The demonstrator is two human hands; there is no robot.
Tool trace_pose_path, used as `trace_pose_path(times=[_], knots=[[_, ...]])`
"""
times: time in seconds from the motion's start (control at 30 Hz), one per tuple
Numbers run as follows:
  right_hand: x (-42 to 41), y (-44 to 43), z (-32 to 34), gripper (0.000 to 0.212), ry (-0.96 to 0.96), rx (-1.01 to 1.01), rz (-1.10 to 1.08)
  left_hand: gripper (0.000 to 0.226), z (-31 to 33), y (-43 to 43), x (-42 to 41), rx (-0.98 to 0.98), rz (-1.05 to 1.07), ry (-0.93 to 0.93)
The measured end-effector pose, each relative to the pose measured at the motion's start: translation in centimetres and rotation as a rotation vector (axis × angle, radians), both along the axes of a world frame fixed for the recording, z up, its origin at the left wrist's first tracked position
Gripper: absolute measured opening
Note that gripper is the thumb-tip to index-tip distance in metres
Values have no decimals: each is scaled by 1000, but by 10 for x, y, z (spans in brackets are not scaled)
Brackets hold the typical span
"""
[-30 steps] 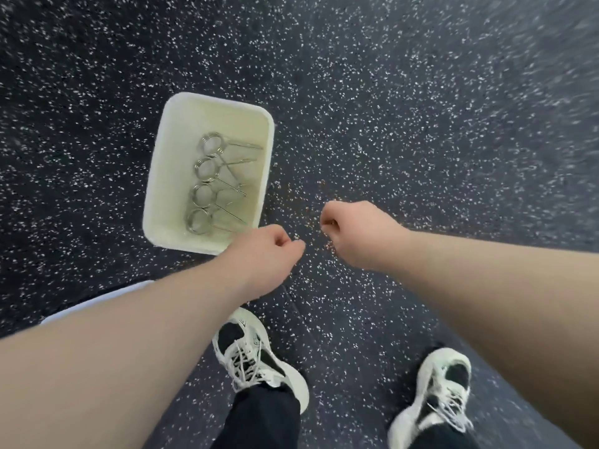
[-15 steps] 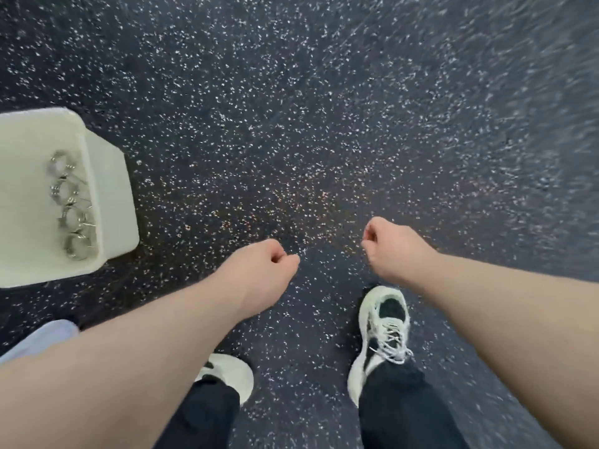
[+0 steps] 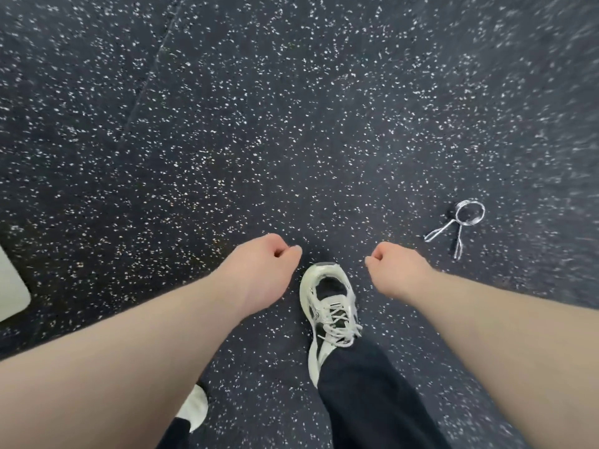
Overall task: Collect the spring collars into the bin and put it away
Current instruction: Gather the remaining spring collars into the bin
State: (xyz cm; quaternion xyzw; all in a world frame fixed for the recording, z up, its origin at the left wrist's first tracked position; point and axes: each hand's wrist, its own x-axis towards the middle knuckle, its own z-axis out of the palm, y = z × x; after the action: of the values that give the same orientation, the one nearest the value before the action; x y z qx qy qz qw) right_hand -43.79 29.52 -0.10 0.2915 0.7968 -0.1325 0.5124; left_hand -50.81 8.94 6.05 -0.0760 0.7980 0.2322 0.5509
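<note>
- Head view, floor: steel wire, bright and thin, wound into a coil with two long handle loops — one spring collar (image 3: 460,222) lying flat on the dark speckled rubber floor (image 3: 291,124), ahead and to the right, well apart from both hands.
- Head view, hands: left hand (image 3: 259,270) curled into a loose fist, nothing in it; right hand (image 3: 397,270) likewise clenched and empty, the nearer of the two to the collar.
- Head view, bin: only a pale corner of the bin (image 3: 13,286) showing at the left edge, well apart from the collar; contents out of sight.
- Head view, footing: white shoe (image 3: 329,306) planted between the two hands, a second shoe toe low at the bottom edge.
- Handling, as a judgement: probably light for its size, stiff yet springy, smooth and somewhat slippery metal, not fragile; likely to sit too flat for a broad grab.
- Where to take hold, as a judgement: best pinched at the two handle loops or hooked through the coil ring, then carried left to the bin.
</note>
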Motion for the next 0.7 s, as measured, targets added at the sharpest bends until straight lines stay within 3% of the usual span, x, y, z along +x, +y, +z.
trace_pose_path(times=[0.37, 0.47, 0.7], knots=[[50, 100, -81, 29, 57, 166, -699, 36, -51, 76, 9, -34, -124, 8], [61, 138, -132, 43, 169, 200, -865, 34, -69, 100, 8, -42, -169, 22], [39, 149, -157, 45, 208, 238, -1028, 34, -98, 124, 1, -89, -258, 22]])
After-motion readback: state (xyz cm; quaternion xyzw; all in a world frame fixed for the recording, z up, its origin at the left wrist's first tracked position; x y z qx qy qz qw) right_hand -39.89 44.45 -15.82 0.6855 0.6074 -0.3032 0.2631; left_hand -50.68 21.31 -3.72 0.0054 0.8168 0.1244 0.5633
